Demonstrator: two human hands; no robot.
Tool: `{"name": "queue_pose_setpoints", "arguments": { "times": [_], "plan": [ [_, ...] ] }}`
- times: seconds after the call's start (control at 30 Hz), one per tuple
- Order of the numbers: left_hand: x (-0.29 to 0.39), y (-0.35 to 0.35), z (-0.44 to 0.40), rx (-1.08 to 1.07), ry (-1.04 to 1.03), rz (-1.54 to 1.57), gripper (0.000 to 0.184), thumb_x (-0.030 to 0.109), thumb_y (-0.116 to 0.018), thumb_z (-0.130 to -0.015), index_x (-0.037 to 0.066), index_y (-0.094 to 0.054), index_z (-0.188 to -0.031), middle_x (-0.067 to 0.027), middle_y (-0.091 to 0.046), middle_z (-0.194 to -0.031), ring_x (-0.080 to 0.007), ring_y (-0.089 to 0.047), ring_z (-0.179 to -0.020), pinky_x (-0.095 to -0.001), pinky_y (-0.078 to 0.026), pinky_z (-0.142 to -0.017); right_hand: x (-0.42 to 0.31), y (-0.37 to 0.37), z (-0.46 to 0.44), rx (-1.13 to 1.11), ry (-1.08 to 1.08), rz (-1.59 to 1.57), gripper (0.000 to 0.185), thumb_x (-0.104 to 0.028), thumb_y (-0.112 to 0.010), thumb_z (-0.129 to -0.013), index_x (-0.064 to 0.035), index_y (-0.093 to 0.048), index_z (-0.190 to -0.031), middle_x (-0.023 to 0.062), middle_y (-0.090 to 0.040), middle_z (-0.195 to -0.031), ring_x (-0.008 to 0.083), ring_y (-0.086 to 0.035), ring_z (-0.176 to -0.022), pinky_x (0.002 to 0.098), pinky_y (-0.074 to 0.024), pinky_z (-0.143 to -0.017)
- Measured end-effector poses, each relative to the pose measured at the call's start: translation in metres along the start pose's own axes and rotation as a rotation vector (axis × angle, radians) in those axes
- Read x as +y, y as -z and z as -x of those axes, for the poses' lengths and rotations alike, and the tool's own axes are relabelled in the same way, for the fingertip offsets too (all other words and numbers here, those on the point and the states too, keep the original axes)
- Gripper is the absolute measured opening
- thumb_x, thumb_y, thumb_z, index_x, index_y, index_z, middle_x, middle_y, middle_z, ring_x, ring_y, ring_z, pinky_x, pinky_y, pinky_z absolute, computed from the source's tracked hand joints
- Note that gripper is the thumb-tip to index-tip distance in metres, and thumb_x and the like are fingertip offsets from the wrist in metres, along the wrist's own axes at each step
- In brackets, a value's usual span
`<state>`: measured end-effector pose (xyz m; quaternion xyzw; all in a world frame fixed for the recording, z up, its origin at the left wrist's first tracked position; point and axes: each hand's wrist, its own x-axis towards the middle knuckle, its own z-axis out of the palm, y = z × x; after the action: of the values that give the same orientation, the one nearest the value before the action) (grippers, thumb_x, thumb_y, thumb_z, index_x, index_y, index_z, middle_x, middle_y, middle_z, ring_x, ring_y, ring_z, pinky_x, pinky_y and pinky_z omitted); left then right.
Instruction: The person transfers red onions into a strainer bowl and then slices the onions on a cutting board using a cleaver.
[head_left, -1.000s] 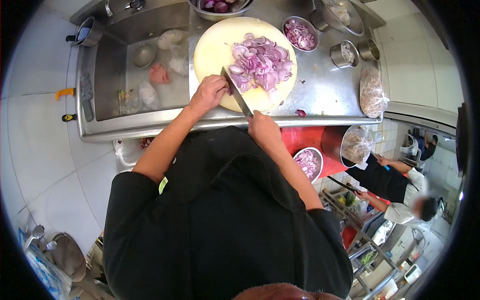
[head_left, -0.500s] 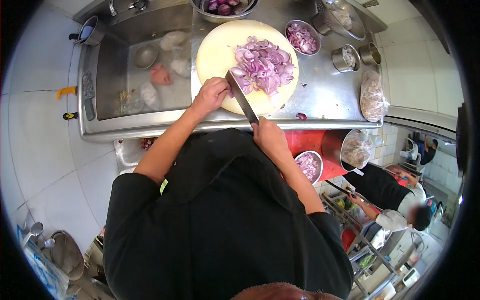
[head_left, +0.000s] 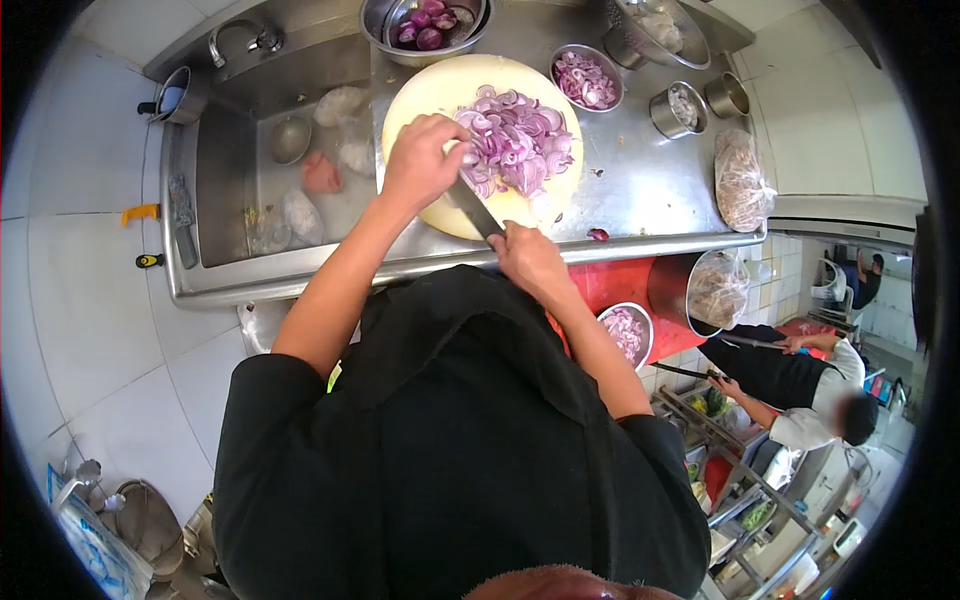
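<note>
My right hand [head_left: 530,262] grips the handle of a kitchen knife [head_left: 475,208] at the near edge of a round cutting board [head_left: 420,85]. The blade points away and to the left across the board. My left hand [head_left: 425,160] is over the board's left side, at the far end of the blade, hiding its tip. Its fingers are curled with the thumb close to them; what they hold, if anything, is hidden. Right beside it lies a heap of sliced red onion [head_left: 520,140].
Whole red onions sit in a metal bowl [head_left: 375,40] behind the board. A bowl of onion slices [head_left: 587,80] and small metal pots [head_left: 678,110] stand right. On the left is a sink [head_left: 225,160] with bags. A co-worker [head_left: 800,390] stands at lower right.
My left hand has moved up and slightly right, from the board's near left edge to beside the heap. The knife has shifted slightly left. The whole view has shifted a little.
</note>
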<state>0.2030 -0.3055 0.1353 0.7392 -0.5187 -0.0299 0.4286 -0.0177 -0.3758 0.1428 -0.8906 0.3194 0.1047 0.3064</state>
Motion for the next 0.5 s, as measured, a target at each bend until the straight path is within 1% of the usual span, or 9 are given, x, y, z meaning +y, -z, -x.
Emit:
{"name": "queue_pose_setpoints", "arguments": {
  "times": [0.07, 0.1, 0.2, 0.27, 0.4, 0.43, 0.5],
  "plan": [
    [-0.003, -0.017, -0.015, -0.252, 0.078, -0.173, 0.018, 0.018, -0.069, -0.084, 0.003, -0.074, -0.094, -0.0143, -0.072, -0.097, -0.0347, -0.068, -0.097, -0.047, -0.052, -0.085, -0.002, -0.012, -0.004, -0.062, 0.005, 0.028, 0.032, -0.029, -0.057, -0.101, 0.0019, -0.064, -0.101, 0.0293, -0.071, -0.091, 0.0482, -0.07, -0.09, 0.0574, -0.0538, -0.083],
    [-0.006, -0.03, -0.023, -0.437, 0.158, -0.358, 0.021, 0.019, -0.067, -0.084, 0.004, -0.076, -0.096, -0.0176, -0.074, -0.099, -0.0358, -0.071, -0.098, -0.0458, -0.055, -0.086, -0.001, -0.017, -0.005, -0.07, -0.01, 0.017, 0.032, -0.029, -0.057, -0.101, 0.002, -0.064, -0.101, 0.0293, -0.071, -0.092, 0.0481, -0.07, -0.091, 0.0575, -0.0538, -0.083],
    [-0.018, -0.063, -0.034, -0.693, 0.341, -0.573, 0.022, 0.024, -0.072, -0.084, 0.009, -0.077, -0.098, -0.0186, -0.074, -0.105, -0.0366, -0.071, -0.103, -0.0446, -0.056, -0.091, 0.002, -0.021, -0.008, -0.082, -0.021, 0.001, 0.032, -0.029, -0.056, -0.101, 0.0019, -0.064, -0.102, 0.0293, -0.071, -0.095, 0.0479, -0.07, -0.093, 0.0574, -0.0537, -0.084],
    [-0.033, -0.075, -0.038, -0.664, 0.387, -0.57, 0.024, 0.025, -0.072, -0.084, 0.009, -0.077, -0.102, -0.0209, -0.074, -0.106, -0.0378, -0.072, -0.102, -0.0457, -0.057, -0.09, 0.006, -0.021, -0.008, -0.082, -0.02, -0.007, 0.033, -0.029, -0.056, -0.101, 0.002, -0.065, -0.103, 0.0293, -0.072, -0.095, 0.0477, -0.07, -0.094, 0.0573, -0.0537, -0.084],
    [-0.028, -0.047, -0.049, -0.618, 0.432, -0.472, 0.029, 0.025, -0.07, -0.084, 0.007, -0.077, -0.105, -0.0245, -0.074, -0.108, -0.0389, -0.073, -0.1, -0.0467, -0.057, -0.087, 0.013, -0.021, -0.011, -0.083, -0.013, -0.025, 0.034, -0.031, -0.057, -0.101, 0.0016, -0.065, -0.107, 0.029, -0.072, -0.098, 0.0474, -0.07, -0.097, 0.0566, -0.0535, -0.086],
    [-0.025, -0.037, -0.046, -0.475, 0.417, -0.333, 0.032, 0.023, -0.071, -0.085, 0.004, -0.073, -0.111, -0.0234, -0.075, -0.104, -0.0342, -0.074, -0.097, -0.0419, -0.058, -0.084, 0.016, -0.02, -0.012, -0.086, -0.013, -0.025, 0.034, -0.031, -0.057, -0.101, 0.0013, -0.066, -0.108, 0.0289, -0.072, -0.099, 0.0473, -0.069, -0.098, 0.0564, -0.0534, -0.087],
    [-0.014, -0.018, -0.038, -0.253, 0.477, -0.071, 0.033, 0.019, -0.072, -0.088, 0.002, -0.069, -0.116, -0.0204, -0.076, -0.101, -0.0284, -0.075, -0.094, -0.0379, -0.058, -0.083, 0.022, -0.009, -0.01, -0.087, -0.038, -0.018, 0.035, -0.032, -0.058, -0.101, 0.0005, -0.066, -0.11, 0.0284, -0.072, -0.101, 0.0472, -0.069, -0.1, 0.0562, -0.0531, -0.088]
  ]
}}
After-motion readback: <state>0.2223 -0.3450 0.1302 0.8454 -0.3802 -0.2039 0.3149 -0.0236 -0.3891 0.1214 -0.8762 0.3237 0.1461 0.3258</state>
